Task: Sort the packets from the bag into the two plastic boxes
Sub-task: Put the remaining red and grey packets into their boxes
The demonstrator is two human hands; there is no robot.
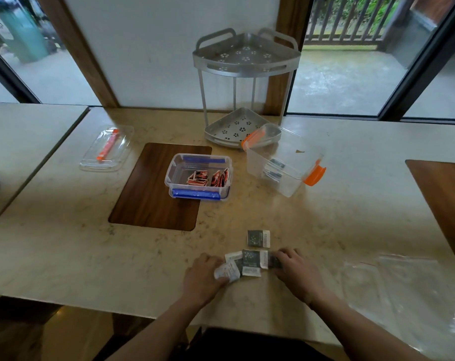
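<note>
Several grey and white packets (250, 262) lie bunched on the marble table near its front edge. My left hand (204, 276) presses on the left end of the bunch and my right hand (296, 269) on the right end. One more grey packet (258, 238) lies apart just behind them. The blue-clipped box (175, 171) holds several red packets (208, 178). The orange-clipped box (290, 183), further right, holds a few grey packets (273, 170). The clear plastic bag (393, 285) lies flat to my right.
A clear lid with an orange clip (107, 148) lies at the back left. A metal two-tier corner rack (244, 89) stands behind the boxes. Dark wooden inlays (148, 194) sit in the tabletop under the blue box and at the right edge.
</note>
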